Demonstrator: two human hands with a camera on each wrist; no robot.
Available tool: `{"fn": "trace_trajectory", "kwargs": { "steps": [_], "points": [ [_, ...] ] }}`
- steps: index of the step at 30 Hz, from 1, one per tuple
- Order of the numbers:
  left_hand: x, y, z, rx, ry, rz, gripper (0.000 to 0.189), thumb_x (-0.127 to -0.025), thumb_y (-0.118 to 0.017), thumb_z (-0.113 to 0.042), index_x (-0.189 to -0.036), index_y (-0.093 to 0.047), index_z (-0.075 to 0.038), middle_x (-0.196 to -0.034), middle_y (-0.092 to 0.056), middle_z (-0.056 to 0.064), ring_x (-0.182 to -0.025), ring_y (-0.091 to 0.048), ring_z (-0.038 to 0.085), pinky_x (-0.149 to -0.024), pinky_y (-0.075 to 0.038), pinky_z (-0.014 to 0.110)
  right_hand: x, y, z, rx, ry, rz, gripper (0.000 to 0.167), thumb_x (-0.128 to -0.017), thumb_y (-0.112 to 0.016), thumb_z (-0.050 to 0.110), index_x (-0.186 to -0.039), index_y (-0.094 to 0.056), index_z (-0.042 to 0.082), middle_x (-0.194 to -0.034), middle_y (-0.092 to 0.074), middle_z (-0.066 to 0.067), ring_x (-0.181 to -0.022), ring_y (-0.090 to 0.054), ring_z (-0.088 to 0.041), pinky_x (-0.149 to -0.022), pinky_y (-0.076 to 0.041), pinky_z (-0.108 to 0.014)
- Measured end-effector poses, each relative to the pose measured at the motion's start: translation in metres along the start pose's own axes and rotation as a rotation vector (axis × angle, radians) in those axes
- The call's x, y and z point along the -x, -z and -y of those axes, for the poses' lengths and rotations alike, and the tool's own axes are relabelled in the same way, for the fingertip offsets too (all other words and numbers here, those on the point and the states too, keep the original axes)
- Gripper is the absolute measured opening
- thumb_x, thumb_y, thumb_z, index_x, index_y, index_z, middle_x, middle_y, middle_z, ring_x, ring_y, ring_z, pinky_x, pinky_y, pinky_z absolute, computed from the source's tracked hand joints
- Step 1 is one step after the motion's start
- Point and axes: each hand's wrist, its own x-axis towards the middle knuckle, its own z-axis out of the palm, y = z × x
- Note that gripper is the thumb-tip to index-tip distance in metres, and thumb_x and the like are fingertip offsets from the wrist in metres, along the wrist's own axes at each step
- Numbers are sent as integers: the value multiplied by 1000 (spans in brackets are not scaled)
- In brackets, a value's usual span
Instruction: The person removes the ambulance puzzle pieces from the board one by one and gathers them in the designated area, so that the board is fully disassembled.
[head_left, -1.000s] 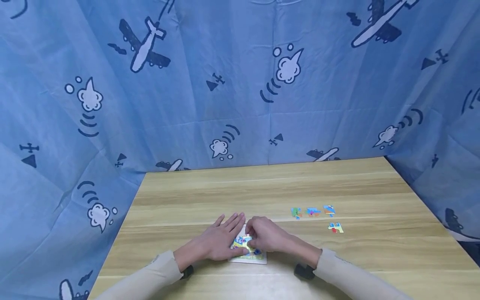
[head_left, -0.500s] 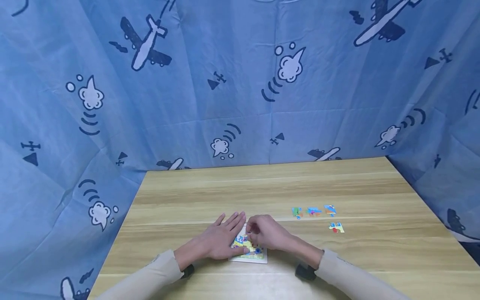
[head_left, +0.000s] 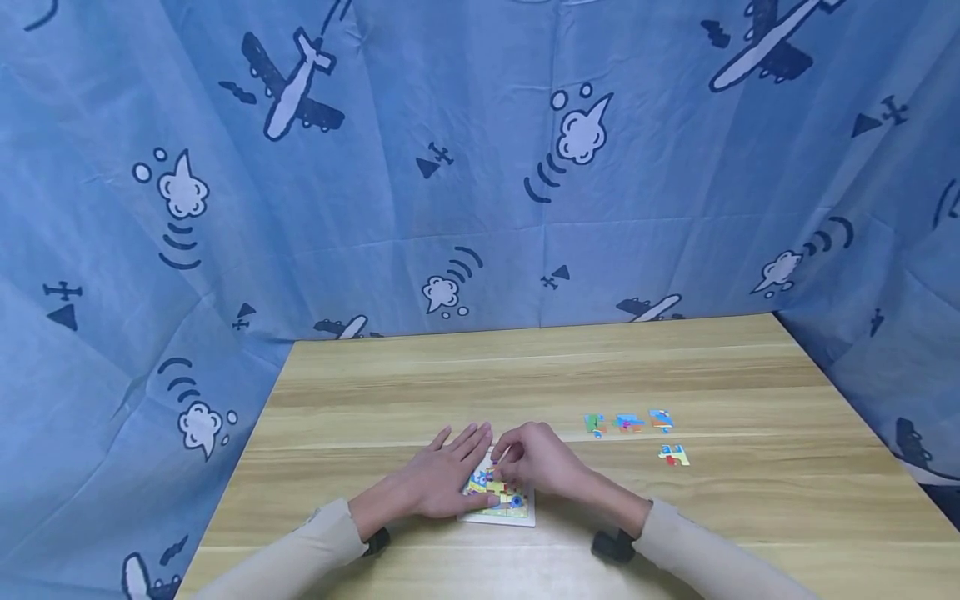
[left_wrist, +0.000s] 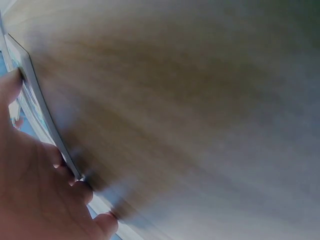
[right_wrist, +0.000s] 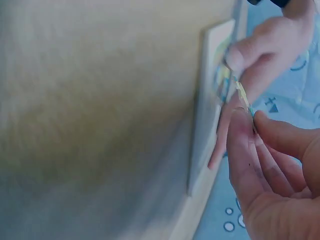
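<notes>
A small jigsaw board (head_left: pixel 517 521) with a white border lies near the front of the table, colourful pieces set inside it. My left hand (head_left: pixel 446 482) lies over its left side, fingers straight and spread, thumb across the lower part of the picture. Above the board's right side, my right hand (head_left: pixel 546 460) pinches a jigsaw piece (right_wrist: pixel 243 94) between thumb and index finger; the right wrist view shows it nearly edge-on, just off the board's face. In the left wrist view, the left thumb (left_wrist: pixel 12 85) touches the board's face.
To the right on the wooden table (head_left: pixel 420 383), loose jigsaw pieces lie in a row: a green one (head_left: pixel 595 425), a blue and orange one (head_left: pixel 629 422) and another (head_left: pixel 662 421). A yellow and red piece (head_left: pixel 674 455) lies nearer. A blue curtain (head_left: pixel 480 167) hangs behind.
The right hand has lifted and turned slightly, taking the pinched jigsaw piece up from where it showed flat over the board. The left hand stays in place.
</notes>
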Motion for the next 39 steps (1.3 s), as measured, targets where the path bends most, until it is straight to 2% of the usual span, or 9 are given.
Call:
{"fn": "trace_trajectory", "kwargs": {
  "steps": [5,13,21,25,28,33,36,39],
  "points": [
    [1,0,1,11,0,2,100,-100,-34,-79,-170,-12,-12,-179,-8,1,-167,-10,20,-135,-15,55,2,15,-1,-37,17,-10,14,-93,-74,-4,-106,-77,-4,-84,-80,-8,-74,-78,-21,-66,-63,-22],
    [1,0,1,8,8,0,102,-99,-34,-81,-171,-11,-13,-180,-8,0,-167,-11,19,-136,-16,54,12,45,3,-88,-22,-53,13,-95,-74,2,-105,-80,-2,-92,-81,-13,-78,-79,-29,-70,-67,-39],
    [0,1,2,-27,-1,-11,100,-100,-31,-81,-171,-10,-13,-180,-7,2,-167,-11,20,-136,-16,53,25,78,-4,-69,-47,-101,19,-96,-73,4,-110,-78,-6,-102,-81,-17,-80,-80,-27,-73,-67,-38],
    [1,0,1,-24,-4,-8,101,-99,-31,-82,-171,-9,-13,-180,-6,1,-167,-10,19,-136,-15,53,33,92,-12,-12,-55,-128,19,-95,-75,9,-110,-80,-3,-96,-82,-12,-80,-79,-29,-67,-64,-29],
    [2,-3,0,-12,-4,0,101,-99,-31,-82,-171,-8,-14,-180,-5,0,-167,-9,19,-136,-14,54,41,101,-18,-8,-58,-143,18,-95,-76,10,-108,-81,0,-93,-82,-10,-82,-79,-30,-64,-60,-27],
    [2,-7,-2,-7,-2,5,101,-99,-31,-82,-171,-9,-14,-180,-6,0,-167,-9,19,-136,-15,54,53,118,-31,26,-91,-184,14,-94,-78,13,-106,-83,7,-100,-82,-8,-82,-78,-19,-65,-58,-26],
    [1,-5,-1,-18,0,3,101,-99,-30,-82,-171,-8,-14,-180,-5,0,-167,-9,19,-136,-14,53,58,129,-38,52,-131,-200,13,-95,-77,15,-106,-83,10,-98,-82,-7,-81,-78,-22,-62,-57,-28],
    [0,-4,0,-26,-2,-1,101,-100,-30,-82,-171,-8,-14,-180,-5,0,-167,-8,19,-136,-14,53,64,139,-44,61,-156,-199,14,-96,-76,15,-107,-82,8,-94,-82,-7,-82,-79,-28,-60,-56,-29]
  ]
}}
